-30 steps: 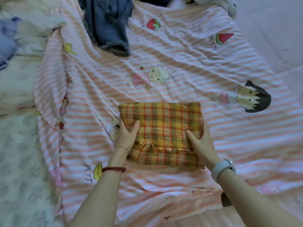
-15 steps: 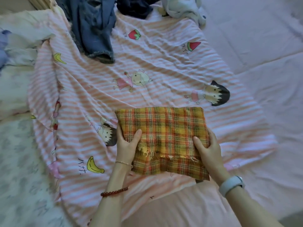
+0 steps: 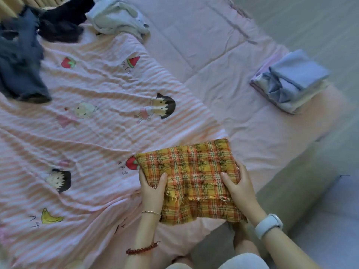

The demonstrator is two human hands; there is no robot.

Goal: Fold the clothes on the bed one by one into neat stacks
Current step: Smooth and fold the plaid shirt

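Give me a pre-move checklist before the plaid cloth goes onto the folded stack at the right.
1. Both hands grip the plaid cloth, left hand and right hand at opposite sides: ok.
2. Cloth folded flat into a rectangle: ok.
3. Frayed fringe tucked in: not ok, it shows on top.
4. Folded stack in view, top free of other things: ok.
5. Bedsheet between cloth and stack free of items: ok.
6. Stack stable: cannot tell.

- My left hand has its thumb lying on top, fingers curled underneath in a grip.
- My right hand mirrors that grip, thumb on top.
- Both forearms reach forward, wrists nearly level.
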